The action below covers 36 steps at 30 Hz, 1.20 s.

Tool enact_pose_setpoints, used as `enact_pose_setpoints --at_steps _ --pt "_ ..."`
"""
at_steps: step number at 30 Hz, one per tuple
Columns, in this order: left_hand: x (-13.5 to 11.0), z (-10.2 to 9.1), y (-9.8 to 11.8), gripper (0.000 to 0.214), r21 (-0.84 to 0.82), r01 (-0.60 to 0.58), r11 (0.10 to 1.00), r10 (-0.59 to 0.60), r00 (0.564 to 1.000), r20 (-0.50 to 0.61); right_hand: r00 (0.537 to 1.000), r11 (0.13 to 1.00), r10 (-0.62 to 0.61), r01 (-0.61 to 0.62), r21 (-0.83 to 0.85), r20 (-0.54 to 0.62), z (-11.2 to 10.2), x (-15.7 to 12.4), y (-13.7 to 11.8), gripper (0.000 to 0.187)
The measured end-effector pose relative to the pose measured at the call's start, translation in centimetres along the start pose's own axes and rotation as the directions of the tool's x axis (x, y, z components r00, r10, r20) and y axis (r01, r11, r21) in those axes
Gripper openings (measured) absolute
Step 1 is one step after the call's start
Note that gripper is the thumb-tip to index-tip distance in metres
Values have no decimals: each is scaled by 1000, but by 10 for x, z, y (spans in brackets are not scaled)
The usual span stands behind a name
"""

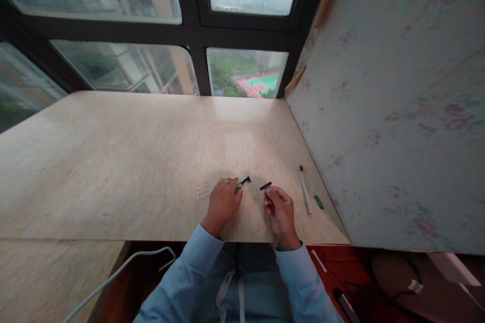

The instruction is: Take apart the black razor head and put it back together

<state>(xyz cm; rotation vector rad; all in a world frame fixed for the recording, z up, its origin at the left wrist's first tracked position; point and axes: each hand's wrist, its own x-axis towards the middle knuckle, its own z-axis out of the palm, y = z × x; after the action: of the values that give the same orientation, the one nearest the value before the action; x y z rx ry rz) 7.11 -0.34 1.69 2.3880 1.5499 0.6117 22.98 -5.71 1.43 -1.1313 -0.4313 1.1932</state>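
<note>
My left hand (223, 201) rests over the beige tabletop (132, 161) with its fingers closed on a small black part with a silvery end (244, 180), which sticks out to the right. A ring shows on one finger. My right hand (278, 208) is pinched on a short flat black piece (265, 185), held just above the table. The two pieces are a few centimetres apart and do not touch. Both sleeves are light blue.
A small clear plastic item (202, 191) lies left of my left hand. A white pen-like stick (305, 190) and a small dark green piece (319, 202) lie to the right, near a flower-patterned wall panel (397, 111). Windows run along the table's far edge. A white cable (113, 275) hangs below.
</note>
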Motion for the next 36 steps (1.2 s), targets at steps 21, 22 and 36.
enact_pose_setpoints --at_steps 21,22,36 --pt "8 -4 14 35 -852 486 194 -181 871 456 995 986 -65 76 -148 80 -5 13 -13 26" --pt "8 -4 14 35 -867 476 144 -168 876 453 994 986 -69 81 -148 80 -3 14 -14 26" --pt "3 6 11 43 -932 337 132 -215 928 305 974 945 -211 224 -237 80 10 28 -9 23"
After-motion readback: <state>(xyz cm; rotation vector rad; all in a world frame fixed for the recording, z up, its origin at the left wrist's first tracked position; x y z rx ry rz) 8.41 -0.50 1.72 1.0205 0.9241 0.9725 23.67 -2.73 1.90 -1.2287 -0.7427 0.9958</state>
